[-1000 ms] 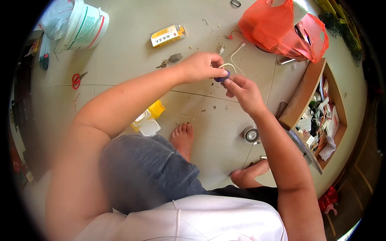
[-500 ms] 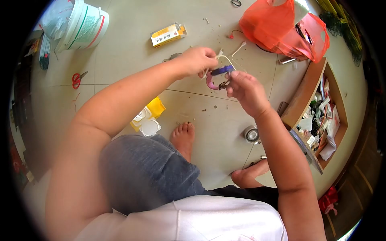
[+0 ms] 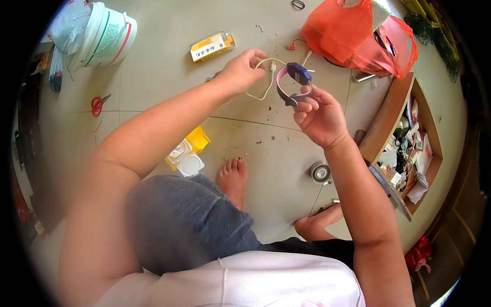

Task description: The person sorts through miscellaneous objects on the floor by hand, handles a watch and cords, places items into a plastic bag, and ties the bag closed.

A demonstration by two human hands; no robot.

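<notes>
the right hand (image 3: 323, 115) partly hides the watch strap (image 3: 281, 82).

Two hands (image 3: 238, 71) (image 3: 323, 115), two feet (image 3: 233, 179) (image 3: 318, 225), one watch (image 3: 298, 74), one bucket (image 3: 107, 38) and one wooden drawer (image 3: 389, 110) show.

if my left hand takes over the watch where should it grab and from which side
Probably pinch the watch by its pink-lined strap, coming in from the left. That side of the loop bows out toward the left hand, clear of fingers, while the right hand has its fingers at the loop's lower right.
</notes>
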